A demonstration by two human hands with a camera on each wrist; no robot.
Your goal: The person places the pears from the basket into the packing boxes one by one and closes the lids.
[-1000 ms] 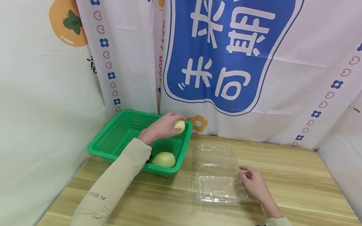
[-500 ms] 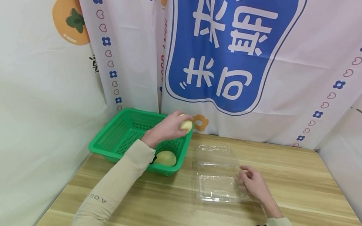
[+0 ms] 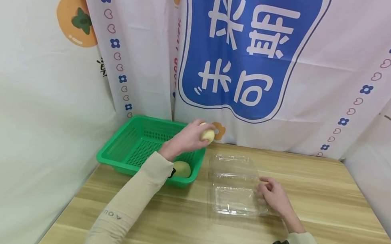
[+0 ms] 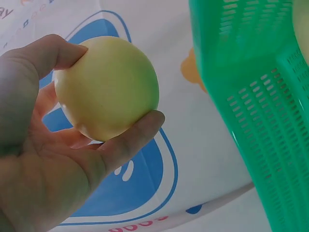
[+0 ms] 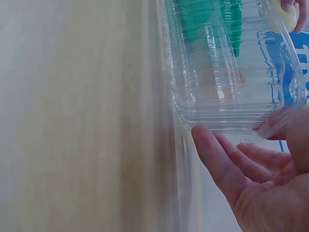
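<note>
- Pale fruit (image 4: pixel 108 89) sits in our left grip (image 3: pixel 188 137), looking almost round; we make out no clear long axis, but its greener side faces outward from the palm.
- That grip is partly closed, its digits curved around the fruit.
- Green basket (image 3: pixel 117 147) lies below and left of it.
- Our half-curled right grip (image 3: pixel 275 197) holds the right edge of a clear container (image 3: pixel 235 199), whose long axis runs away from us.

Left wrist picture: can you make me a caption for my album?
Left fingers hold a round yellow-green fruit near a green basket, with a printed white-and-blue cloth behind.
</note>
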